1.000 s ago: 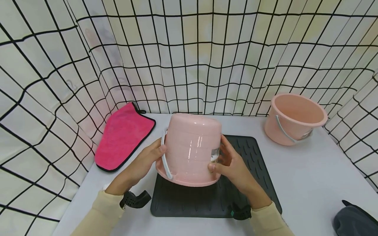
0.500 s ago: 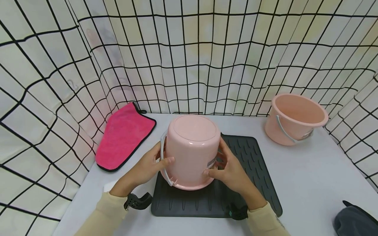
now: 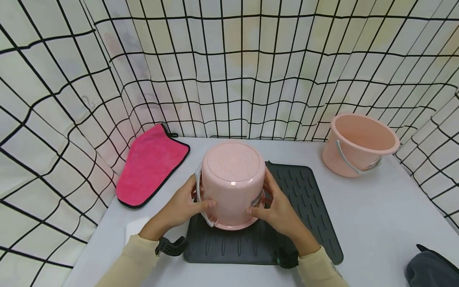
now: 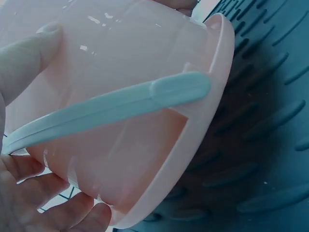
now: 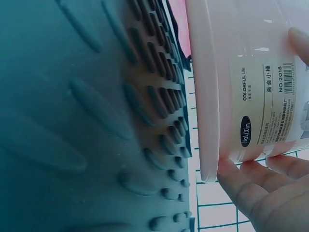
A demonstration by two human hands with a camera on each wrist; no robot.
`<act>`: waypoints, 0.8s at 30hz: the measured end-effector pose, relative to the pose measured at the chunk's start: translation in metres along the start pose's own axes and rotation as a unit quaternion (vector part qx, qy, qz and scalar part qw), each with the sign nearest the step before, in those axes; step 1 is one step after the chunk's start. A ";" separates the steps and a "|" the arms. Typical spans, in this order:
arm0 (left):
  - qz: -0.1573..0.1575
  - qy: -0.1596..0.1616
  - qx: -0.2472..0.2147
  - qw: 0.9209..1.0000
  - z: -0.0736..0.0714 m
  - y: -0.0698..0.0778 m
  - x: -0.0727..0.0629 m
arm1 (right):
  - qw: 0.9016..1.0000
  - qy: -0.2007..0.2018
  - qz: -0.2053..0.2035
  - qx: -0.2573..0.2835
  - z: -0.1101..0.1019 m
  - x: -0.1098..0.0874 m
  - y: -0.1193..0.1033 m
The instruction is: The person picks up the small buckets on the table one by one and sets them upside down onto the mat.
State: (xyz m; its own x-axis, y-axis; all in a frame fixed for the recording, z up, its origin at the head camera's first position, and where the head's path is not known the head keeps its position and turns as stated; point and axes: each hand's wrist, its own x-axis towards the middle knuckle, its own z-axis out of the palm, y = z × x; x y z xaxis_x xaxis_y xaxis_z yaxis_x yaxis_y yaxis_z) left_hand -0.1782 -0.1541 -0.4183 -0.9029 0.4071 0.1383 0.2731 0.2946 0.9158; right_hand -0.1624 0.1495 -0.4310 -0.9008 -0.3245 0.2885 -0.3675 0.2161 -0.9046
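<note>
A pale pink bucket (image 3: 233, 187) is held upside down between my two hands over the dark ribbed mat (image 3: 301, 207). My left hand (image 3: 179, 207) grips its left side, thumb on the wall and fingers behind the pale handle (image 4: 116, 104). On the other side my right hand (image 3: 277, 213) holds the bucket, thumb in front and fingertips near the rim. A printed label (image 5: 265, 104) on the wall shows in the right wrist view. A narrow gap appears between rim and mat there. The bucket's inside is hidden.
A second pink bucket (image 3: 362, 145) stands upright at the back right. To the left lies a bright pink cloth (image 3: 150, 167) with black edging. A dark grey object (image 3: 432, 267) sits at the lower right corner. Black wire mesh (image 3: 240, 75) encloses the table (image 3: 376, 223).
Both hands have tipped the bucket so its base now faces up toward the head camera, and lowered it slightly. My grip stays on both sides. The other things have not moved.
</note>
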 end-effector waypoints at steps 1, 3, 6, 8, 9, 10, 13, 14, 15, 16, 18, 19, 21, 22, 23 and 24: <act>-0.001 0.001 -0.003 1.000 0.001 -0.001 0.000 | 1.000 0.000 0.001 0.000 0.000 0.000 0.001; 0.000 0.001 -0.003 1.000 0.002 -0.004 -0.001 | 1.000 0.001 0.002 -0.003 0.001 -0.001 0.002; -0.004 0.001 -0.004 1.000 0.004 -0.008 -0.001 | 1.000 0.002 0.004 -0.005 0.002 -0.001 0.004; -0.009 0.002 -0.001 1.000 0.005 -0.010 -0.001 | 1.000 0.004 0.004 -0.009 0.003 -0.001 0.005; -0.012 0.004 0.000 1.000 0.005 -0.011 -0.001 | 1.000 0.005 0.005 -0.011 0.004 -0.001 0.005; -0.014 0.004 0.001 1.000 0.006 -0.012 -0.001 | 1.000 0.005 0.005 -0.011 0.004 -0.001 0.005; -0.016 0.006 0.004 1.000 0.007 -0.013 0.000 | 1.000 0.008 0.008 -0.010 0.004 -0.002 0.006; -0.015 0.005 0.003 1.000 0.007 -0.013 0.000 | 1.000 0.008 0.008 -0.010 0.005 -0.002 0.006; -0.015 0.005 0.003 1.000 0.007 -0.014 0.000 | 1.000 0.008 0.010 -0.011 0.005 -0.002 0.007; -0.015 0.003 0.001 1.000 0.008 -0.014 0.000 | 1.000 0.008 0.011 -0.011 0.005 -0.002 0.007; -0.018 0.000 -0.005 1.000 0.008 -0.015 0.000 | 1.000 0.008 0.013 -0.012 0.005 -0.002 0.008; -0.022 0.000 -0.007 1.000 0.008 -0.015 0.000 | 1.000 0.007 0.014 -0.012 0.005 -0.002 0.009; -0.028 0.000 -0.008 1.000 0.009 -0.016 0.000 | 1.000 0.007 0.016 -0.011 0.006 -0.002 0.010; -0.031 0.000 -0.010 0.999 0.009 -0.017 0.000 | 1.000 0.006 0.016 -0.010 0.006 -0.002 0.011; -0.034 0.001 -0.010 0.999 0.010 -0.017 0.000 | 1.000 0.006 0.015 -0.010 0.006 -0.002 0.011; -0.035 0.001 -0.009 0.999 0.010 -0.018 0.000 | 1.000 0.007 0.016 -0.011 0.006 -0.002 0.012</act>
State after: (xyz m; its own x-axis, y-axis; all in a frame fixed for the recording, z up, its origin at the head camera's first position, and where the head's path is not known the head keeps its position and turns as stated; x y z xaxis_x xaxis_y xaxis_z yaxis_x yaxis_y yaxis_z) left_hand -0.1795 -0.1509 -0.4382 -0.9202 0.3841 0.0753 0.2038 0.3060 0.9300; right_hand -0.1639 0.1474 -0.4441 -0.9150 -0.3049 0.2641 -0.3436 0.2464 -0.9062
